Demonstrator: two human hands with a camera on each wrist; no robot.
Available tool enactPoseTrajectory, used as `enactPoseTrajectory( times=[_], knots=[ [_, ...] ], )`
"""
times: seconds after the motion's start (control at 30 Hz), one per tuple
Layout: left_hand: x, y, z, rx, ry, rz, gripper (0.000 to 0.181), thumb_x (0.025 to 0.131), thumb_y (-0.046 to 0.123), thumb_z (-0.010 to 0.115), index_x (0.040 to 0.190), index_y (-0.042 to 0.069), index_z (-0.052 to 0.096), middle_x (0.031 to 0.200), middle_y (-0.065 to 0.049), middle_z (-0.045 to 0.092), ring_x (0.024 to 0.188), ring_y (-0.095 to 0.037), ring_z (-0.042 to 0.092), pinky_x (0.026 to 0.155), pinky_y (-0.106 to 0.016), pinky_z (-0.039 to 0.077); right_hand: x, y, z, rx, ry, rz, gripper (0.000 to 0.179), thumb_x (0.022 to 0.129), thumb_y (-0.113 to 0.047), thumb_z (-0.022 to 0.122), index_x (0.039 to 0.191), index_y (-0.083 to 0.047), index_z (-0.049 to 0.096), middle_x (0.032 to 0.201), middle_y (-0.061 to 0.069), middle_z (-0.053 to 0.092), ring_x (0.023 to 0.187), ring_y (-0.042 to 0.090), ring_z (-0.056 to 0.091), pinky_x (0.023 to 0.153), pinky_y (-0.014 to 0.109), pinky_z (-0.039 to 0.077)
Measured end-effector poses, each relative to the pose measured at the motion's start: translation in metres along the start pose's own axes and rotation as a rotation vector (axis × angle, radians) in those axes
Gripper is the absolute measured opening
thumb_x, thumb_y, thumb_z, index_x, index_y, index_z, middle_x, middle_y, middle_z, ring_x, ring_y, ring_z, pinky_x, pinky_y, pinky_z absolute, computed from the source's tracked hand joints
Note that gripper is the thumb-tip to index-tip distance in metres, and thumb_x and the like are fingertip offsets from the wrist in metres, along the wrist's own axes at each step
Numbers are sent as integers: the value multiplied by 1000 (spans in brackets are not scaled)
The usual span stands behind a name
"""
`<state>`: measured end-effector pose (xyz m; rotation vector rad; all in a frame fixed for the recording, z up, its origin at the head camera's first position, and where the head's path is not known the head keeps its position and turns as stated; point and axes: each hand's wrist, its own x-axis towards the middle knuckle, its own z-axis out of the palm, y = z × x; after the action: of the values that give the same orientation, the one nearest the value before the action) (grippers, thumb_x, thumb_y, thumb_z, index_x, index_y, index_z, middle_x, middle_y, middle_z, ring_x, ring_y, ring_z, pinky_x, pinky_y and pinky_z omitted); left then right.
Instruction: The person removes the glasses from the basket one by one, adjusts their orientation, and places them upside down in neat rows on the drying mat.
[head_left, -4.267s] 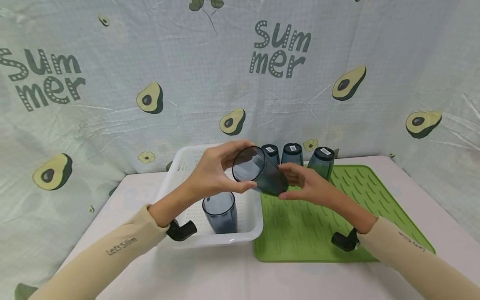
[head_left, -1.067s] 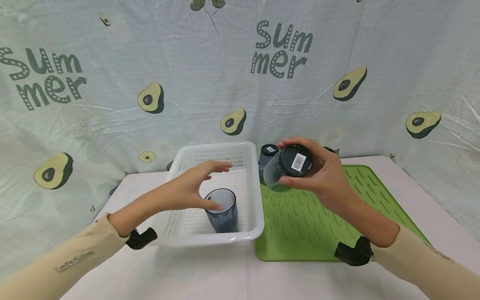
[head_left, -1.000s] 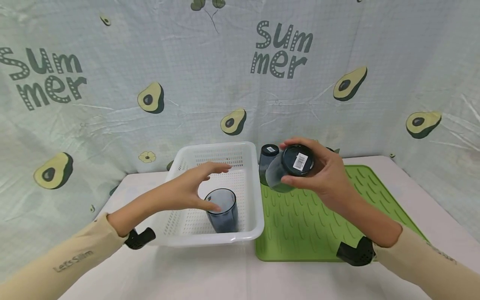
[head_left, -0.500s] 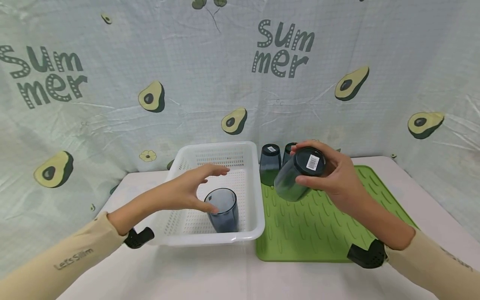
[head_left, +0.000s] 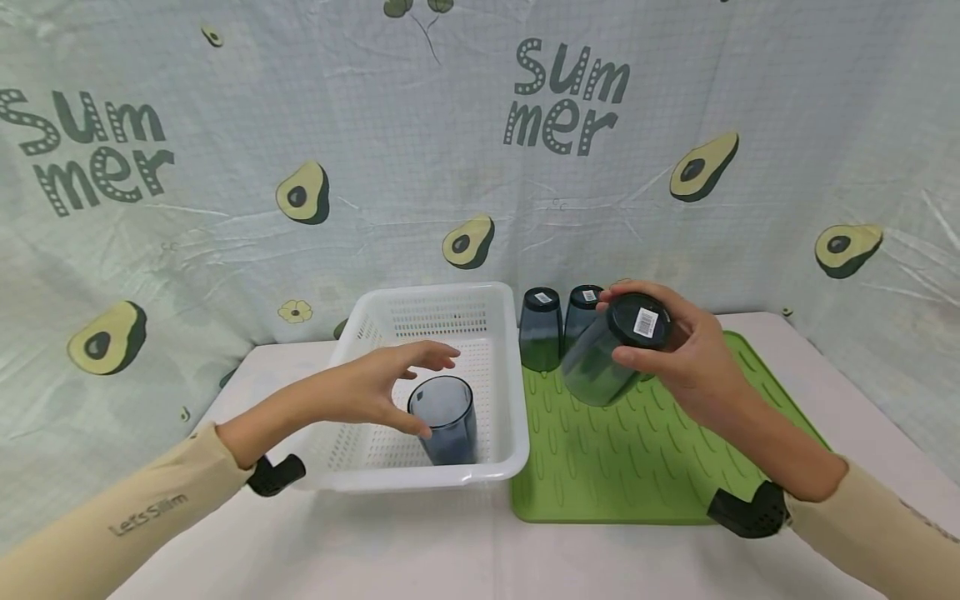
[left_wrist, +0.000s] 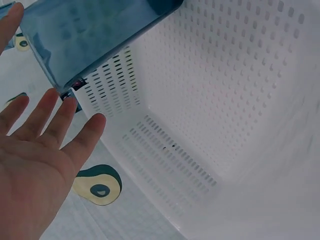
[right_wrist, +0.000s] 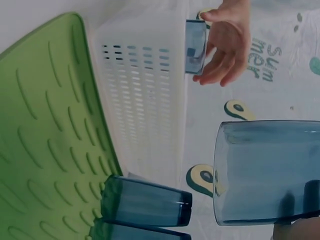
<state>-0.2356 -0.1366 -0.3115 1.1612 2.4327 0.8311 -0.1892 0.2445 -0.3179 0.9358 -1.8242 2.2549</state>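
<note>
My right hand (head_left: 701, 358) grips a smoky blue drinking glass (head_left: 596, 367) near its base. The glass is tilted, mouth down and to the left, above the green ridged mat (head_left: 600, 475); its barcode label faces up. Upright in the white perforated basket (head_left: 420, 479) stands another blue glass (head_left: 450, 437). My left hand (head_left: 367, 387) hovers over that basket, fingers spread around the glass's near-left side. The thumb overlaps the glass in the head view, while the left wrist view shows the fingers (left_wrist: 92, 132) apart from it.
Two glasses stand upside down along the mat's back left: one glass (head_left: 542, 333) beside the basket and another glass (head_left: 581, 312) partly behind the held one. A printed cloth (head_left: 375, 167) hangs behind the pale table (head_left: 405, 542).
Both hands held the glass at first; now only the right does, turned base-up and moving rightward over the mat. The left hand has moved back over the glass in the basket.
</note>
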Motion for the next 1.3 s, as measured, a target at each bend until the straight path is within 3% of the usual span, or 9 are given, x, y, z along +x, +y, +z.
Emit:
enactPoseTrajectory(
  times=[0.33, 0.5, 0.7, 0.93, 1.3],
  knots=[
    [6, -7, 1, 72, -64, 62, 79, 79, 32, 89, 146, 8, 53, 144, -3, 58, 127, -24, 56, 102, -49, 50, -3, 1, -7, 4, -2, -19, 59, 86, 26, 59, 140, 3, 54, 138, 13, 54, 128, 22, 56, 101, 28, 51],
    [12, -1, 1, 110, -87, 32, 82, 78, 37, 89, 146, 9, 54, 140, -2, 59, 121, -20, 60, 95, -41, 54, -5, 3, -9, -4, 18, -9, 58, 87, 26, 59, 140, 1, 54, 138, 12, 55, 128, 22, 56, 100, 27, 52],
    [17, 2, 1, 149, -65, -4, 76, 75, 31, 91, 139, 6, 59, 129, -3, 64, 112, -20, 66, 93, -35, 56, -5, 6, -9, -9, 25, 4, 58, 87, 25, 60, 140, 2, 54, 137, 11, 55, 128, 23, 56, 101, 28, 52],
    [20, 1, 0, 142, -28, -44, 74, 72, 25, 94, 135, 3, 62, 127, -9, 65, 113, -26, 66, 94, -41, 56, -7, 7, -7, -8, 42, 13, 58, 86, 25, 61, 139, 1, 55, 136, 11, 57, 128, 23, 56, 100, 28, 52],
    [25, -4, -5, 149, 15, -163, 75, 71, 22, 94, 135, 2, 61, 135, -12, 63, 118, -31, 64, 95, -40, 56, -12, 11, -7, -22, 73, 34, 58, 88, 23, 61, 140, 1, 54, 134, 9, 58, 130, 22, 54, 98, 27, 53]
  ],
)
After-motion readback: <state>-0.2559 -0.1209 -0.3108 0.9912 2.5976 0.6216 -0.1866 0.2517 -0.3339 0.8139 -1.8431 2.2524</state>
